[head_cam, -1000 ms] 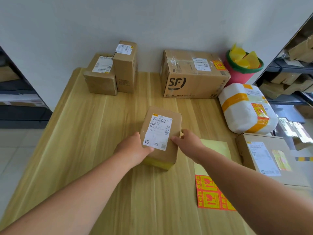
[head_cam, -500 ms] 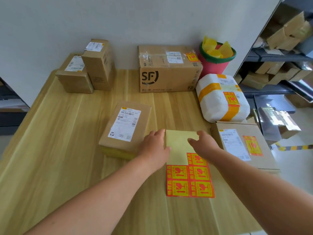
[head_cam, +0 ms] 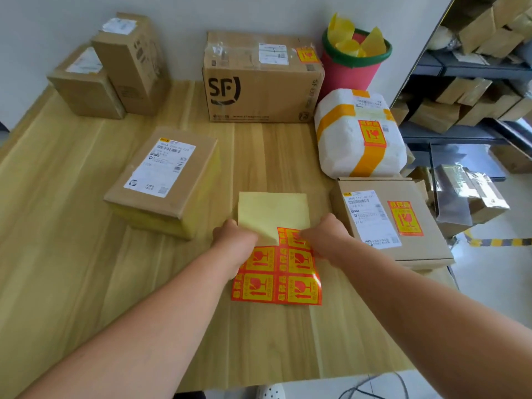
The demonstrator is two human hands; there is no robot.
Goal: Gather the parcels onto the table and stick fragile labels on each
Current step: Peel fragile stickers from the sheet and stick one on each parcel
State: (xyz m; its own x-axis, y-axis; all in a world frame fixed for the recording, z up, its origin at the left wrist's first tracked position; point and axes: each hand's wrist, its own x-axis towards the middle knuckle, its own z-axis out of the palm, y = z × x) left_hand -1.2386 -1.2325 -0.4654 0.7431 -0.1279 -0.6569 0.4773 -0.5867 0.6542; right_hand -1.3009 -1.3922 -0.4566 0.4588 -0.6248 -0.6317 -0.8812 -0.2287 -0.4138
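Observation:
A sheet of red-and-yellow fragile labels (head_cam: 276,275) lies on the wooden table (head_cam: 72,254) in front of me, its upper half bare yellow backing. My left hand (head_cam: 234,244) holds the sheet's left edge with curled fingers. My right hand (head_cam: 326,237) pinches the top right label at its corner. Left of the sheet sits a brown parcel (head_cam: 164,180) with only a white shipping label. The SF box (head_cam: 259,90), the white wrapped parcel (head_cam: 357,133) and the flat box (head_cam: 388,223) each carry a fragile label.
Two small brown boxes (head_cam: 109,70) stand at the back left against the wall. A red bin with a green rim (head_cam: 354,64) holds yellow backing scraps. Shelves with more boxes (head_cam: 475,96) line the right side. The table's right edge runs beside the flat box.
Both hands let go of the brown parcel, now resting left of centre, and moved to the label sheet. They now grip it at the row of labels.

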